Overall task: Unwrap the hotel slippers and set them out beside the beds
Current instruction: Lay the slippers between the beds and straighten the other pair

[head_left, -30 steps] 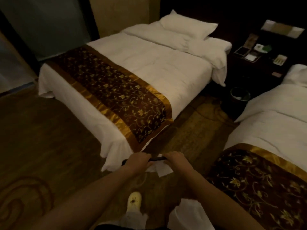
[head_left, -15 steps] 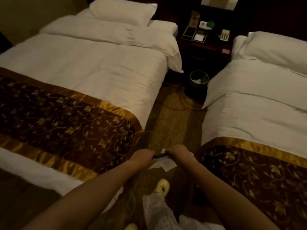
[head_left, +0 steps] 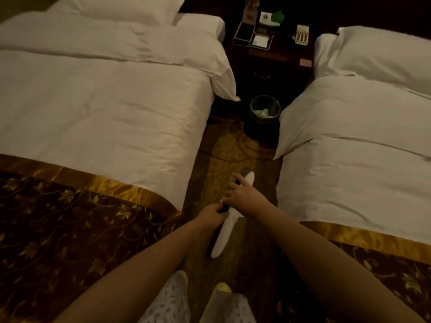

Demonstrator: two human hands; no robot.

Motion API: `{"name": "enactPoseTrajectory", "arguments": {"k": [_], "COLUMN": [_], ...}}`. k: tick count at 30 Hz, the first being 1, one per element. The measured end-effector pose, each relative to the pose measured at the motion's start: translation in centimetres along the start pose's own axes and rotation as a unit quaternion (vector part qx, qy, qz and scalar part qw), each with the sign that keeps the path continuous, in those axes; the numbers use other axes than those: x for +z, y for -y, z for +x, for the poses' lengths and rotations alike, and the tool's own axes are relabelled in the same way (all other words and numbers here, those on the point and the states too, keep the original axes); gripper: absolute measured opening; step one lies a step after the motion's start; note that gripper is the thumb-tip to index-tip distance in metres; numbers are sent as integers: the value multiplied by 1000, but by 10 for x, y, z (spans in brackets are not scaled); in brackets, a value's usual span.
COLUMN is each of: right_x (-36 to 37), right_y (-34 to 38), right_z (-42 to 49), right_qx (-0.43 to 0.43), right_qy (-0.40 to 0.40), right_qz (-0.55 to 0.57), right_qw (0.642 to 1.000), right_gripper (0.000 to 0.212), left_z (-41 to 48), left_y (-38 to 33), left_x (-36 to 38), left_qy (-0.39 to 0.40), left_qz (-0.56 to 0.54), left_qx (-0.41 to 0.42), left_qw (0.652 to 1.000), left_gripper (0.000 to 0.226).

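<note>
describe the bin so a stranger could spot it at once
Find the aisle between the left bed and right bed, toward the dark nightstand at the far end. The bin stands on the carpet just before it: round, dark, open-topped, pale scraps inside.

left hand and right hand gripping white slippers, between left bed and right bed, bin beyond

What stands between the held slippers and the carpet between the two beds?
Nothing visible. The left hand and right hand hold the slippers over the carpet; the waste bin stands farther up the aisle.
</note>
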State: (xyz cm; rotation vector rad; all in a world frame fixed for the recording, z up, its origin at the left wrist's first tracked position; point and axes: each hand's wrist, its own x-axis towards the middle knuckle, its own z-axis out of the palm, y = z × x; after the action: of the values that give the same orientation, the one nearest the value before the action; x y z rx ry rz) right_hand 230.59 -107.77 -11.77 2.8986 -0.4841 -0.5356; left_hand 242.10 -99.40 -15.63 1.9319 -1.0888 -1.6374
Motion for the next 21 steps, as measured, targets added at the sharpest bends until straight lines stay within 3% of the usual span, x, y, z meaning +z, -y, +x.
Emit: {"name": "enactPoseTrajectory", "arguments": {"k": [2, 5, 9, 11, 15, 21], "right_x": [22, 75, 176, 235, 345, 469], "right_y": [-14, -21, -16, -14, -15, -13], "right_z": [26, 71, 129, 152, 185, 226], "right_qx": [44, 186, 343, 349, 296, 276], "right_qy": [-26, -53, -11, 15, 64, 42], "right_qz": [3, 98, 335, 411, 442, 448], "right_qw": [999, 976, 878, 842, 844, 849], "right_gripper": [49, 68, 84, 92, 102, 96], "left_z": [41, 108, 199, 244, 327, 422], "left_y": [6, 33, 92, 126, 196, 283], "left_x": [-4, -4, 10, 21, 46, 80], "left_qy": [-7, 8, 5, 7, 11, 14], "left_qz": [-145, -371, -528, -592, -692, -721], "left_qx": [-42, -91, -94, -86, -90, -57], "left_qw": [988, 924, 844, 801, 716, 691], "left_gripper": [31, 26, 26, 26, 25, 46]}}
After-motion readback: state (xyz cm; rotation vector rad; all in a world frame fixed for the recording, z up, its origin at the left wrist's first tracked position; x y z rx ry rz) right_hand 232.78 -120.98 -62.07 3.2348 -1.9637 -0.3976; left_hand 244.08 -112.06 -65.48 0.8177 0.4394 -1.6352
